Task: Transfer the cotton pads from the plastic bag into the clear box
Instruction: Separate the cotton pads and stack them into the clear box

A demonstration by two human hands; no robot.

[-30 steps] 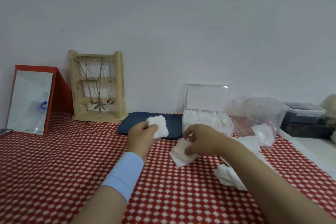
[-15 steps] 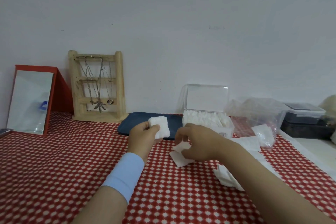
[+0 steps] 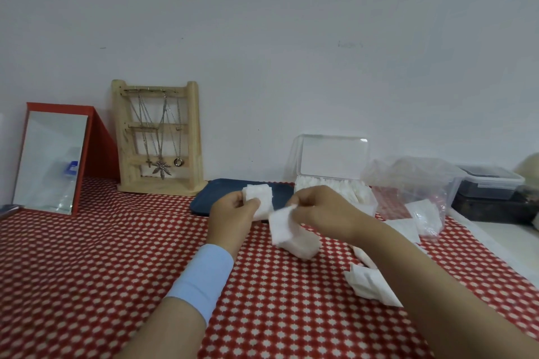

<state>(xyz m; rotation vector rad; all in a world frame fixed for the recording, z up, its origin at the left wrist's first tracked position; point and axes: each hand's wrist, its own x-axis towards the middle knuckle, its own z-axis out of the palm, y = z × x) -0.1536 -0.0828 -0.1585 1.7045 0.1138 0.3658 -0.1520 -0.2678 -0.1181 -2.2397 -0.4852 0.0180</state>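
My left hand [image 3: 232,213] holds a small stack of white cotton pads [image 3: 259,198] upright above the tablecloth. Just to its right, my right hand [image 3: 323,211] pinches one pad [image 3: 281,226] by its top edge, lifted off a low stack of pads [image 3: 303,243] on the cloth. Behind my hands stands the clear box [image 3: 363,198], lid raised, filled with pads. The crumpled plastic bag [image 3: 414,183] lies to the right of the box with a few pads inside. More loose pads [image 3: 370,285] lie under my right forearm.
A dark blue tray [image 3: 224,191] lies behind my left hand. A wooden jewellery stand [image 3: 159,137] and a red-framed mirror [image 3: 52,157] stand at the back left. A dark lidded container [image 3: 490,186] sits at the far right, beyond the red checked tablecloth [image 3: 102,256].
My right hand has lifted one pad off the stack on the cloth and brought it up toward the pads in my left hand. My left hand has barely moved.
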